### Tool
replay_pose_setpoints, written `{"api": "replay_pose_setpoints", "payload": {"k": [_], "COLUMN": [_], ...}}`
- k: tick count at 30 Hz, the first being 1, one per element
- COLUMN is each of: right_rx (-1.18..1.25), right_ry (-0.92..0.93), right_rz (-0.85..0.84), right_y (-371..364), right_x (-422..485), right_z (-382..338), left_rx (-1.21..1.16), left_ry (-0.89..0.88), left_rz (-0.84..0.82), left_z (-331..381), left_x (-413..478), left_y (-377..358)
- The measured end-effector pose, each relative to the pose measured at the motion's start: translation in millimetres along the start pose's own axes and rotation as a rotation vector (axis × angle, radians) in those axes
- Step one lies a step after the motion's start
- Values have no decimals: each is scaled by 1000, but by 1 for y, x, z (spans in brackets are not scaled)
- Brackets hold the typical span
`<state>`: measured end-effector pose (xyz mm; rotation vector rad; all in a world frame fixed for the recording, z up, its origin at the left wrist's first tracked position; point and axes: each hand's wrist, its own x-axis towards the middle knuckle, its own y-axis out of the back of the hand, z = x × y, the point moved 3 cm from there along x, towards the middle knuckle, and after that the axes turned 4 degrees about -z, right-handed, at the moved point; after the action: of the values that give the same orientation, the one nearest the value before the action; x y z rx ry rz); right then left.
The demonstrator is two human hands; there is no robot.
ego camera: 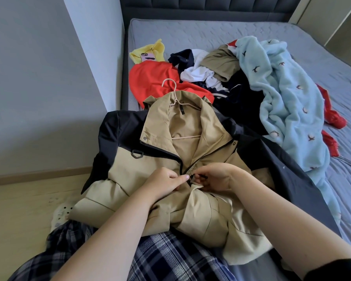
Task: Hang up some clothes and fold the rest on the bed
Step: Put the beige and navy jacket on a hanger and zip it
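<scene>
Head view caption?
On a grey bed, left hand and right hand pinch the zipper of a tan-and-black jacket on a beige hanger.

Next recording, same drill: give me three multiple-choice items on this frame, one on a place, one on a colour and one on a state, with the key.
1. Where does the phone lie?
A. on the yellow cloth
B. on the floor
C. on the headboard

2. What colour is the fleece garment with the small dark motifs?
A. red
B. light blue
C. tan

3. What state is the tan and black jacket in?
A. folded flat, no hanger
B. on a hanger, front part open
C. hanging from a rail

Key:
1 A: the phone rests on the yellow cloth at the far left of the bed.
2 B: its pile is pale blue.
3 B: the hanger's hook sticks out of the collar. The left hand pinches the jacket front and the right hand pinches the zip pull low down.
</scene>
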<state>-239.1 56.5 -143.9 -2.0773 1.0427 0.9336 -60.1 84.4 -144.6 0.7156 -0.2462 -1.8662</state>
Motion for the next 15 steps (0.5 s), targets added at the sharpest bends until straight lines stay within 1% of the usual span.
{"api": "replay_pose_setpoints", "payload": {"k": [2,5,7,9,12,15], "right_rx": [48,112,113,136,229,173], "right_ry": [21,53,77,114,163,185], "right_rz": [-10,-43,-59,-25,78,138], "right_y": [2,1,-2,-6,-11,-15], "right_x": [0,2,3,4,5,2], "right_z": [1,2,3,1,-6,-12], "left_rx": [7,49,103,148,155,182], "left_ry": [28,110,175,204,187,158], "left_rz": [-10,-90,-137,-153,-156,-122], "left_z": [1,3,4,3,-1,-8], "left_x": [0,-1,-1,2,7,12], "left_y": [-1,-7,-11,-14,-18,-19]}}
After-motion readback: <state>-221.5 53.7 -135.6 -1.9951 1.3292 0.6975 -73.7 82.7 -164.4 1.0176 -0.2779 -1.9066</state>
